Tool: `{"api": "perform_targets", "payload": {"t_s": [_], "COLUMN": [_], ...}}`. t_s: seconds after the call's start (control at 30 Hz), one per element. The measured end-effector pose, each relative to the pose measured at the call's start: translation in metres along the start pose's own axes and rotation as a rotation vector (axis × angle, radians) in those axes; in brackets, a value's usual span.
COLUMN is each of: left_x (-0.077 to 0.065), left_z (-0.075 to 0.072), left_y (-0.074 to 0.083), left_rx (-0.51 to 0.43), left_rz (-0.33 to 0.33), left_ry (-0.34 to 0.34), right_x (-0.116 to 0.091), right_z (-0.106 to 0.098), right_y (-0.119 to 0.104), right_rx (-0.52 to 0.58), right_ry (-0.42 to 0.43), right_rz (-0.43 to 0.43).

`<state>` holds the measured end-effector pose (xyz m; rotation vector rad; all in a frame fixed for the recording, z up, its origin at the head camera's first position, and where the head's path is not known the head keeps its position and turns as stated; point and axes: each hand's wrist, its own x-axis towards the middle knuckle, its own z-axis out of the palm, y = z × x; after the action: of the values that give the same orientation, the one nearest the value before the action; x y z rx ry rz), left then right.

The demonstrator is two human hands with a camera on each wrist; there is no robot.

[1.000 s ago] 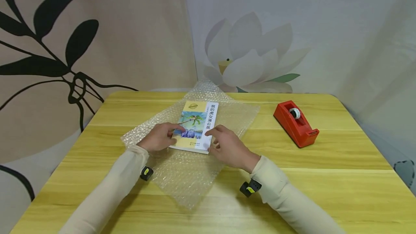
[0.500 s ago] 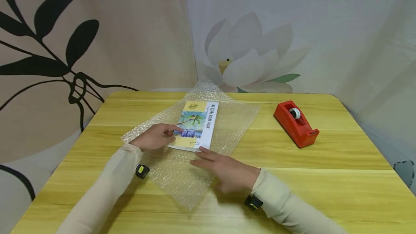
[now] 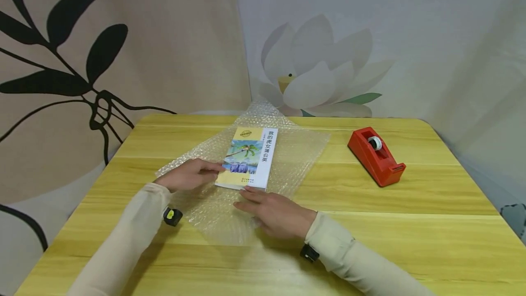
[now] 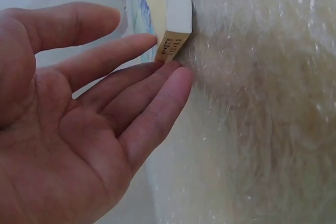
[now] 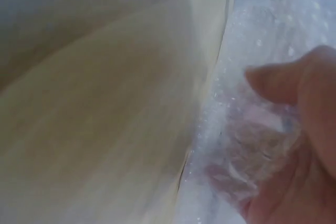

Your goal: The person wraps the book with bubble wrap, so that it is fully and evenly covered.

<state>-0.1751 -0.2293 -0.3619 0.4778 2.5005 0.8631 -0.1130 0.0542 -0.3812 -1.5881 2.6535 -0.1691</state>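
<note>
A paperback book (image 3: 246,156) with a palm-tree picture lies face up on a sheet of bubble wrap (image 3: 287,163), which is set cornerwise. My left hand (image 3: 191,175) is at the book's lower left edge. Its fingers are nearly straight in the left wrist view, their tips at the book's corner (image 4: 176,40). Near the book's lower edge, my right hand (image 3: 279,214) holds the near part of the wrap. In the right wrist view, the thumb (image 5: 278,82) is on the near side of the film and fingers show blurred through it.
To the right on the wooden table (image 3: 411,241) stands a red tape dispenser (image 3: 376,156) with a roll in it. Printed cloth (image 3: 185,49) hangs behind the table's back edge.
My right hand has moved from the book's right edge down to the near wrap, whose front corner has risen. My left hand has shifted slightly left, off the cover. The book stays put.
</note>
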Motion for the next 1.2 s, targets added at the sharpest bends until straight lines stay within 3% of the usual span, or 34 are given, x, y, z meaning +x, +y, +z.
{"api": "perform_targets", "payload": {"t_s": [0.2, 0.47, 0.63, 0.97, 1.1, 1.2], "left_x": [-0.006, -0.019, -0.026, -0.032, -0.027, -0.021], "left_z": [-0.006, -0.015, -0.02, -0.022, -0.022, -0.021], "left_y": [0.001, 0.003, 0.008, 0.014, 0.012, 0.01], "left_rx": [0.036, 0.072, 0.094, 0.002, -0.001, 0.019], "left_rz": [0.015, 0.054, 0.104, -0.028, 0.026, 0.12], "left_ry": [-0.039, -0.073, -0.079, -0.064, -0.079, -0.078], "right_x": [0.003, 0.008, 0.015, 0.03, 0.033, 0.035], "right_z": [-0.006, -0.016, -0.019, -0.021, -0.021, -0.022], "right_y": [0.004, 0.019, 0.034, 0.05, 0.052, 0.054], "right_rx": [0.116, 0.473, 0.621, 0.813, 0.85, 0.885], "right_ry": [0.008, -0.013, 0.044, 0.083, 0.098, 0.1], "right_rz": [0.031, 0.134, 0.254, 0.387, 0.421, 0.429]}}
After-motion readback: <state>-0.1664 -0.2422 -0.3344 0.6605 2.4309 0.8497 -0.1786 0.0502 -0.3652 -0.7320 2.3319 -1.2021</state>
